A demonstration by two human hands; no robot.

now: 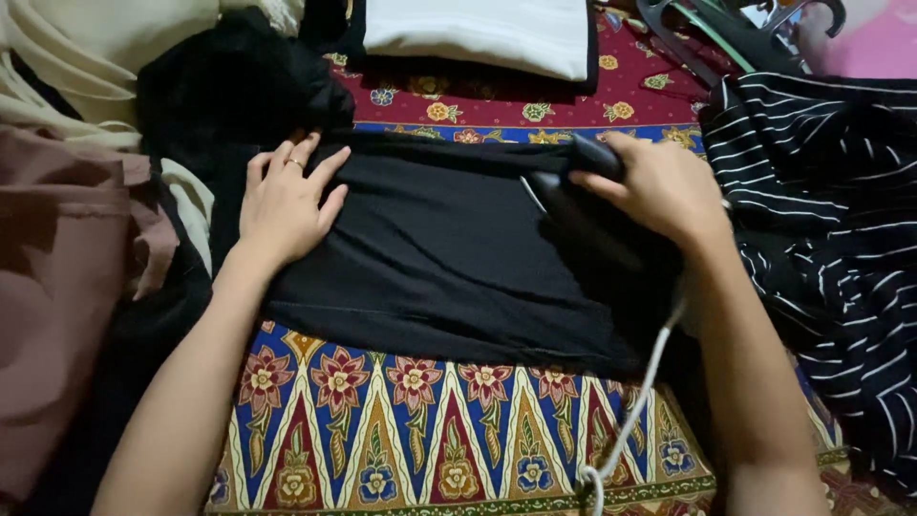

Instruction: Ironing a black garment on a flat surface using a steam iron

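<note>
Our left hand [287,205] lies flat, fingers spread, on the black garment [430,258], while our right hand [659,186] grips a dark iron [587,191], its body mostly hidden.

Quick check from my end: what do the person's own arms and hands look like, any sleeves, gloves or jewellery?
Both forearms are bare as far up as the head view shows, with no sleeve cuffs in sight. No gloves on either hand. The left hand wears a thin ring on one finger. The right hand shows no ring or watch that can be made out.
</note>
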